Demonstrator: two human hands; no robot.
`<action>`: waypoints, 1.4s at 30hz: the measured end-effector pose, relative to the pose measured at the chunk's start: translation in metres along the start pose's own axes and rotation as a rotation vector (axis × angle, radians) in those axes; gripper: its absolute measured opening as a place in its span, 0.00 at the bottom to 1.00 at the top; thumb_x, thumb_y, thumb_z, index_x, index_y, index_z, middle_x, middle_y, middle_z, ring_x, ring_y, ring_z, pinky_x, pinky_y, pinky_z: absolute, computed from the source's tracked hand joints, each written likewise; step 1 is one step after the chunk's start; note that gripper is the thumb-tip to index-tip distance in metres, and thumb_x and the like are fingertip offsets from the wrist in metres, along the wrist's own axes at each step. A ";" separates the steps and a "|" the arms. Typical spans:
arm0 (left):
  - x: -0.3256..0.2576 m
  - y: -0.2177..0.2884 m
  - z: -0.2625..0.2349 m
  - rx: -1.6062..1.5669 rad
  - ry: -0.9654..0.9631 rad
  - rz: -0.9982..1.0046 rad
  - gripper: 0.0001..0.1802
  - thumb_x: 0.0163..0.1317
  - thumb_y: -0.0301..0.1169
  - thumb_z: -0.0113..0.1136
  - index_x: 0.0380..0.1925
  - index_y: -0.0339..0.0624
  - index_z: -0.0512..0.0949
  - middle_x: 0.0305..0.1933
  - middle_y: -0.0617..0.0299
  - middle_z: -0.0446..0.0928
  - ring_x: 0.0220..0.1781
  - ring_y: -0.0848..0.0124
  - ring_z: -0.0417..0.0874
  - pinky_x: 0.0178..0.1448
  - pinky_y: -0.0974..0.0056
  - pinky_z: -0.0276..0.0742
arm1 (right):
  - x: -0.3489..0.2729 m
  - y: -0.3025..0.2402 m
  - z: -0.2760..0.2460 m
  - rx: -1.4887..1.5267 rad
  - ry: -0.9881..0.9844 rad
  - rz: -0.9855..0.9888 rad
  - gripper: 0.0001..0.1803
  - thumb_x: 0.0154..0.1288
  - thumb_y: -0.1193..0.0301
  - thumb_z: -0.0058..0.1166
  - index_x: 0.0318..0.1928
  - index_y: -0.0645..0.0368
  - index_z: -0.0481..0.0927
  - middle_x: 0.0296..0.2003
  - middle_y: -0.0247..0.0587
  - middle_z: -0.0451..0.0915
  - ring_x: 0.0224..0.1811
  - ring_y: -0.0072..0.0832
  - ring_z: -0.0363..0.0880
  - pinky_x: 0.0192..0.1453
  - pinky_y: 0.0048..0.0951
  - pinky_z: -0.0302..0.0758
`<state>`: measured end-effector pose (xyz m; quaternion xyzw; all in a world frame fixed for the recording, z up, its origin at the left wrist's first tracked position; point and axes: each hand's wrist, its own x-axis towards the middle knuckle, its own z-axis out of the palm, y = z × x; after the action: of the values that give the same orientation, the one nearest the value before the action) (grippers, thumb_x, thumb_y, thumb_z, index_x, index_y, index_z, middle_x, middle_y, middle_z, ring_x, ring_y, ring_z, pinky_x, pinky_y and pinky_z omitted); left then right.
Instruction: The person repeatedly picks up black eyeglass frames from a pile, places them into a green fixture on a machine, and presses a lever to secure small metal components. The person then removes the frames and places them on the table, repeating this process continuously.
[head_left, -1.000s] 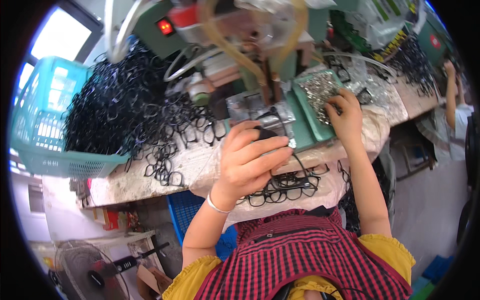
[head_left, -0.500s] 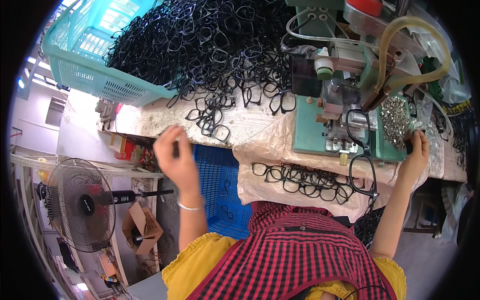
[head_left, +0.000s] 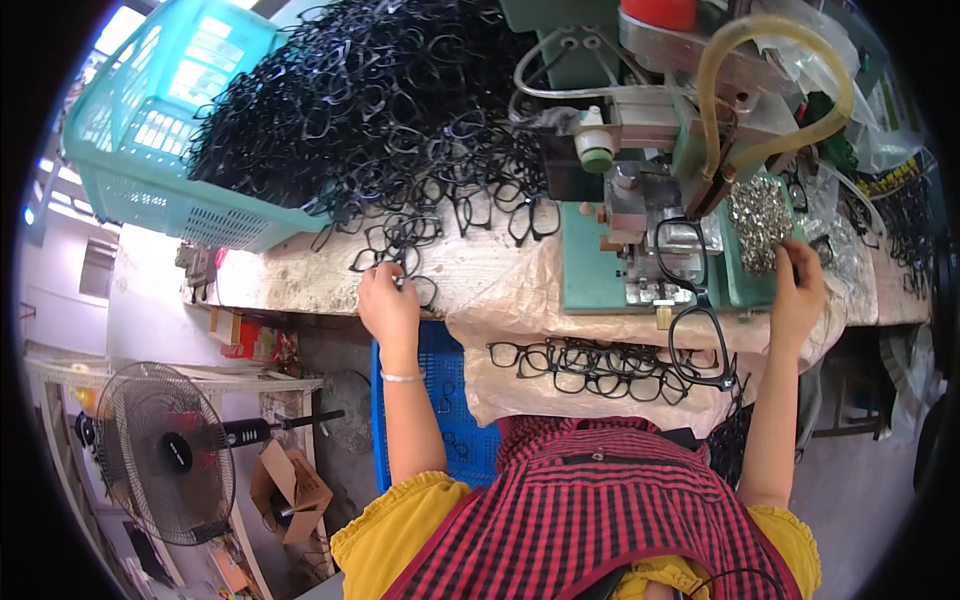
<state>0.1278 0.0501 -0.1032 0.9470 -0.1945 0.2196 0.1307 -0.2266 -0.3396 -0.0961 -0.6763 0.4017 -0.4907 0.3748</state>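
My left hand (head_left: 390, 308) is at the front edge of the bench, its fingers closed on a black eyeglass frame (head_left: 428, 292) in a small loose group of frames. Behind that group rises a large heap of black eyeglass frames (head_left: 380, 90). At the right, my right hand (head_left: 798, 290) has its fingertips together at the edge of a pile of small shiny metal parts (head_left: 758, 225); anything between them is too small to make out. Another black eyeglass frame (head_left: 700, 345) hangs upright at the front of the green bench machine (head_left: 590, 260), apart from both hands.
A turquoise basket (head_left: 250, 228) leans beside the heap. Below the bench edge, a row of frames (head_left: 610, 382) lies on brown paper (head_left: 480, 320) near my apron. A blue crate (head_left: 410, 400) stands under it. A fan (head_left: 165, 450) is at the left. A yellowish hose (head_left: 845, 90) loops above the parts.
My left hand has come down and forward from the air onto the loose frames and closed there. My right hand has reached in to the metal parts. The whole view has shifted slightly.
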 end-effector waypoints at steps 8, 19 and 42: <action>0.032 0.016 0.025 -0.133 0.158 0.493 0.04 0.53 0.27 0.67 0.30 0.44 0.83 0.31 0.59 0.73 0.34 0.56 0.76 0.38 0.52 0.70 | -0.024 -0.053 -0.032 -0.119 -0.106 -0.109 0.09 0.59 0.77 0.63 0.41 0.64 0.84 0.40 0.38 0.85 0.45 0.27 0.81 0.56 0.28 0.74; 0.017 0.167 -0.014 -1.296 0.146 -0.039 0.08 0.76 0.33 0.52 0.39 0.41 0.67 0.35 0.62 0.77 0.33 0.79 0.75 0.35 0.71 0.73 | -0.013 -0.114 0.070 0.450 -0.215 -0.017 0.20 0.58 0.78 0.64 0.51 0.65 0.77 0.38 0.36 0.84 0.43 0.19 0.80 0.55 0.22 0.73; -0.004 0.246 -0.090 -1.147 0.021 1.214 0.15 0.48 0.29 0.70 0.39 0.45 0.87 0.47 0.64 0.85 0.37 0.62 0.74 0.53 0.51 0.78 | 0.017 -0.068 0.021 -0.494 -0.171 -0.338 0.12 0.55 0.74 0.62 0.42 0.56 0.86 0.53 0.50 0.81 0.61 0.46 0.76 0.65 0.42 0.73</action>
<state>-0.0135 -0.1380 0.0129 0.4624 -0.7513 0.1275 0.4533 -0.1912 -0.3261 -0.0334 -0.8431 0.3574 -0.3749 0.1448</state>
